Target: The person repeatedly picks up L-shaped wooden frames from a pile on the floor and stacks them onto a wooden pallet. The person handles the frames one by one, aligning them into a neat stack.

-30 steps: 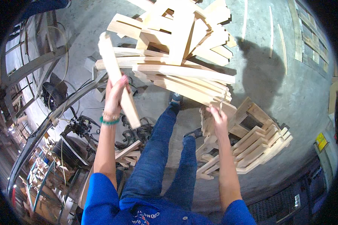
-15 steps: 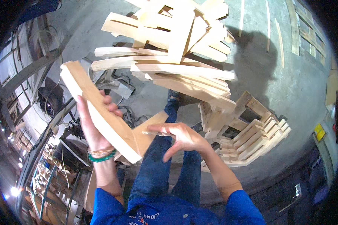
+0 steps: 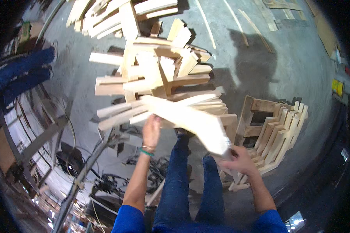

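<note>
A pale angled wooden piece [image 3: 190,118], bent near its right part and blurred by motion, is held up in front of me. My right hand [image 3: 241,160] is closed around its lower right end. Close under its left part is my left hand [image 3: 151,133], fingers stretched out and pointing up; whether they touch the wood is hard to tell. Just beyond lies a large heap of cut wooden pieces [image 3: 149,73], some straight and some slightly curved, laid across each other.
To the right, a stack of angled wooden pieces [image 3: 278,139] stands against a wooden pallet [image 3: 253,104]. Thin wooden strips [image 3: 237,23] lie on the concrete floor. At left are a metal frame [image 3: 79,182], dark cables [image 3: 116,184] and another person's blue-trousered legs [image 3: 23,73].
The angled piece has swung from my left side to the right and turned. My left hand has let go of it, and my right hand now grips its end. The view has shifted.
</note>
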{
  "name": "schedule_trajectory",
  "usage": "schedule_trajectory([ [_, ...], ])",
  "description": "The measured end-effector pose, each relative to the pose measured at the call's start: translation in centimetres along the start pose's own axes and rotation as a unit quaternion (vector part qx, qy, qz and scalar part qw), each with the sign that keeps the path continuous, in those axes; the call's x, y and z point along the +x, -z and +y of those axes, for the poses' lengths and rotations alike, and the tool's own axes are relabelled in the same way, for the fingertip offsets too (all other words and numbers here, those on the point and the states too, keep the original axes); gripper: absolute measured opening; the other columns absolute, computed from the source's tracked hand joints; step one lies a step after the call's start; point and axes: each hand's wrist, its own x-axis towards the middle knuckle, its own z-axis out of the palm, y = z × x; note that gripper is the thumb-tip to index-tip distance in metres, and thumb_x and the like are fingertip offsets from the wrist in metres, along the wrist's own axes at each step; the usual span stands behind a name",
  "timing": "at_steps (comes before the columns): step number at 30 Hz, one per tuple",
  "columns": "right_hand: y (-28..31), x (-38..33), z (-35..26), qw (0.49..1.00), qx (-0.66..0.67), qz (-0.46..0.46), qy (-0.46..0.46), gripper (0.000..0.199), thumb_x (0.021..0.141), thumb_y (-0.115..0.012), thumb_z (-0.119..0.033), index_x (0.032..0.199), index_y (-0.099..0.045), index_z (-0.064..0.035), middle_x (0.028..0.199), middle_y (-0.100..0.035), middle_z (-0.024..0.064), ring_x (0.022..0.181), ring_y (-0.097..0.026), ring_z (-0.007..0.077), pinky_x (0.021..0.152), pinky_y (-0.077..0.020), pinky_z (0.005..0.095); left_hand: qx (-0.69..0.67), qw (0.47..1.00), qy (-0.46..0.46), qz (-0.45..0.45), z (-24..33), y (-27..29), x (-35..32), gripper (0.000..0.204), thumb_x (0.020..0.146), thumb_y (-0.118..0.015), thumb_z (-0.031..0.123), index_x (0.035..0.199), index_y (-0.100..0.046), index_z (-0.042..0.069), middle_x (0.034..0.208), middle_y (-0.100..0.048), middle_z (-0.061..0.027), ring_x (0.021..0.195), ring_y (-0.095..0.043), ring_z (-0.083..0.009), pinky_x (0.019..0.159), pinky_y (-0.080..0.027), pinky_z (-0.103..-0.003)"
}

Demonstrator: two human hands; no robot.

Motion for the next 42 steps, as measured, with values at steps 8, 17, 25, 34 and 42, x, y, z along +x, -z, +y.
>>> schedule_trajectory([
  [8, 4.1, -8.5, 10.4, 0.861, 0.493, 0.112, -0.046, 0.058, 0.075, -0.064, -0.029, 0.12, -0.042, 0.0018, 0.1, -0.061, 0.0257, 0.082, -0.065, 0.0225, 0.061, -0.0554, 0.0298, 0.422, 0.877, -0.037, -0.226, 3.7, -8.8, 10.0, 0.085, 0.065, -0.07, 0.056, 0.128, -0.044, 0.006, 0.089, -0.065, -0.0182, 0.076, -0.063, -0.031, 0.065, -0.05, -0.04],
  [17, 3.6, -14.3, 22.3, 0.666, 0.703, 0.207, 0.139, 0.078, 0.076, -0.061, -0.054, 0.131, -0.037, -0.0032, 0.091, -0.061, 0.0177, 0.074, -0.063, 0.0178, 0.06, -0.0565, 0.0298, 0.319, 0.875, -0.091, -0.353, 7.4, -6.2, 5.4, 0.058, 0.07, -0.071, 0.037, 0.112, -0.056, -0.001, 0.106, -0.062, -0.0215, 0.098, -0.061, -0.0335, 0.081, -0.049, -0.04],
  [25, 3.5, -24.1, 34.3, 0.624, 0.741, 0.197, 0.153, 0.074, 0.079, -0.056, -0.055, 0.131, -0.041, -0.0052, 0.097, -0.062, 0.0134, 0.084, -0.062, 0.0174, 0.068, -0.0544, 0.0306, 0.339, 0.918, -0.153, -0.139, 13.9, 2.6, -11.9, 0.045, 0.08, -0.059, 0.034, 0.088, -0.056, -0.009, 0.081, -0.059, -0.0169, 0.073, -0.054, -0.0226, 0.065, -0.044, -0.037],
  [34, 0.7, -32.3, 43.4, 0.628, 0.722, 0.19, 0.22, 0.057, 0.076, -0.057, -0.044, 0.111, -0.055, 0.0009, 0.092, -0.062, 0.0134, 0.085, -0.059, 0.0183, 0.074, -0.0468, 0.0303, 0.344, 0.926, -0.083, -0.133, 20.0, 1.6, -26.1, 0.037, 0.084, -0.051, 0.024, 0.099, -0.055, -0.01, 0.09, -0.06, -0.0134, 0.077, -0.055, -0.0204, 0.07, -0.047, -0.033],
  [42, -8.7, -40.5, 52.8, 0.658, 0.67, 0.28, 0.202, 0.053, 0.078, -0.052, -0.042, 0.11, -0.055, 0.001, 0.095, -0.064, 0.0142, 0.08, -0.06, 0.0192, 0.074, -0.0456, 0.0283, 0.201, 0.912, -0.096, -0.346, 14.4, -4.9, -35.5, 0.033, 0.082, -0.058, 0.013, 0.107, -0.055, -0.008, 0.101, -0.061, -0.0141, 0.087, -0.057, -0.0208, 0.079, -0.047, -0.033],
])
